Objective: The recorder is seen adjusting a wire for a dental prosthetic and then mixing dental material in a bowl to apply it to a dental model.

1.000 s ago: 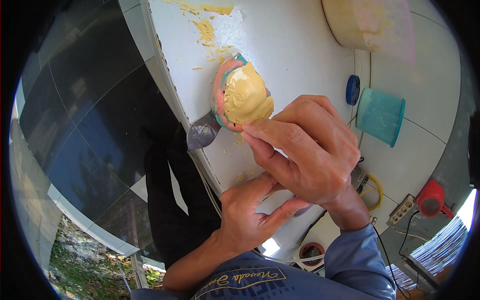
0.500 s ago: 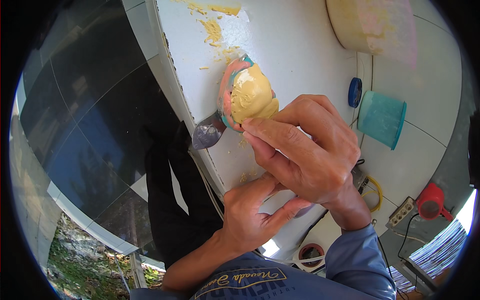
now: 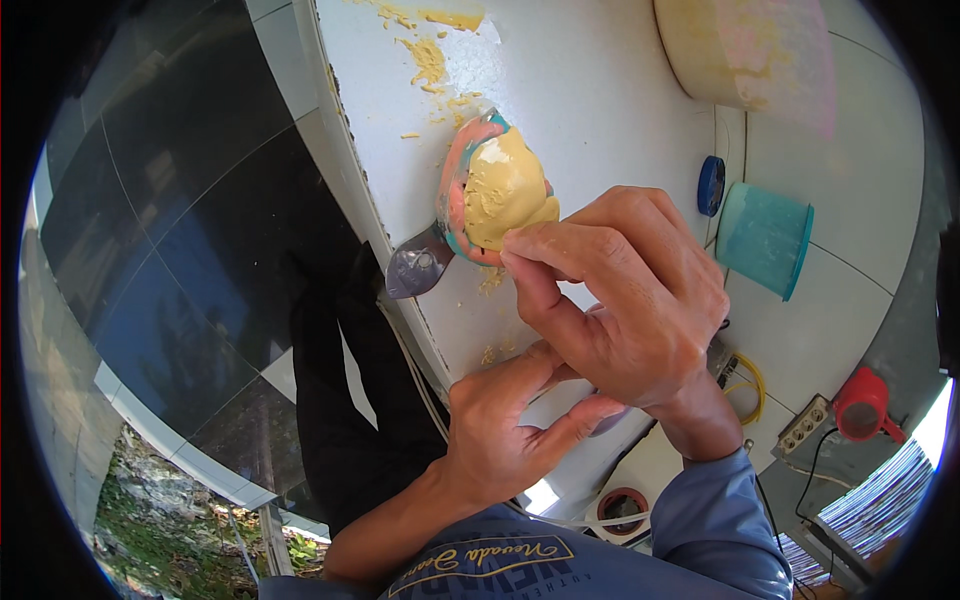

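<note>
On the white worktop [image 3: 560, 80] rests a rounded mass of yellow paste [image 3: 500, 185] in a pink and teal moulded rim [image 3: 455, 205], with a grey handle [image 3: 415, 268] reaching to the worktop's edge. My right hand [image 3: 625, 300] is closed, thumb and forefinger tips pinched at the lower edge of the paste; whether anything is between them is unclear. My left hand [image 3: 510, 430] sits below it, fingers curled near a purplish object [image 3: 610, 420] that is mostly hidden.
Yellow crumbs [image 3: 428, 62] lie on the worktop. At right are a large stained container [image 3: 730, 50], blue lid [image 3: 710, 185], teal tub [image 3: 760, 245], yellow cable [image 3: 755, 390], power strip [image 3: 805, 425], red appliance [image 3: 862, 405] and brown tape roll [image 3: 622, 510].
My right fingertips have shifted slightly right along the paste's lower edge and the hand has turned a little. The moulded piece and worktop appear slightly right and lower than one second ago.
</note>
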`<state>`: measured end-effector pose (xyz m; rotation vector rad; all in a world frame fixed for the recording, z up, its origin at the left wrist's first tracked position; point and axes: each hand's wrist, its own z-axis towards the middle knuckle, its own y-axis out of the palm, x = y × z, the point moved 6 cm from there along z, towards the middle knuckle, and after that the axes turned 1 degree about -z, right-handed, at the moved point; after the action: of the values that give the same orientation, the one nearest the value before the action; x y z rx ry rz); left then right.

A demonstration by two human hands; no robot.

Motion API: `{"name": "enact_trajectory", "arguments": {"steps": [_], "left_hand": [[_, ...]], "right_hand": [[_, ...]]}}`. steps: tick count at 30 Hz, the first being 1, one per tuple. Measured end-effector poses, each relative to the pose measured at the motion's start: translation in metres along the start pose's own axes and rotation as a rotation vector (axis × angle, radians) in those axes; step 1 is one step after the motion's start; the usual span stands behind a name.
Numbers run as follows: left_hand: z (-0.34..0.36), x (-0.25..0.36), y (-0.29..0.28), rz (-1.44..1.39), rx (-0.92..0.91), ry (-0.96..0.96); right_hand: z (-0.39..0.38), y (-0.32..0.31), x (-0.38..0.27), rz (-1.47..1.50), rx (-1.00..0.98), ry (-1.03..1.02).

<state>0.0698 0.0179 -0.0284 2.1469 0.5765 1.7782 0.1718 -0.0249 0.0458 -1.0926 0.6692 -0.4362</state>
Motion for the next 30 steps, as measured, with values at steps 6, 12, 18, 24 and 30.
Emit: {"name": "enact_trajectory", "arguments": {"steps": [6, 12, 18, 24, 30], "left_hand": [[-0.0007, -0.0013, -0.0008, -0.024, 0.006, -0.034], [0.0003, -0.0007, -0.0009, -0.039, 0.013, -0.022], [0.0004, 0.0005, -0.002, -0.024, 0.007, -0.027], [-0.0001, -0.0001, -0.0016, -0.048, 0.012, -0.018], [0.0007, 0.0011, -0.0019, -0.033, 0.002, -0.023]], "right_hand": [[0.0034, 0.005, -0.0004, -0.015, -0.04, 0.012], [0.0054, 0.0067, -0.0004, -0.017, -0.053, -0.004], [0.0074, 0.0068, -0.0022, -0.037, -0.068, -0.026], [0.0069, 0.0077, -0.003, -0.034, -0.076, -0.032], [0.0083, 0.008, -0.0031, -0.043, -0.089, -0.027]]}}
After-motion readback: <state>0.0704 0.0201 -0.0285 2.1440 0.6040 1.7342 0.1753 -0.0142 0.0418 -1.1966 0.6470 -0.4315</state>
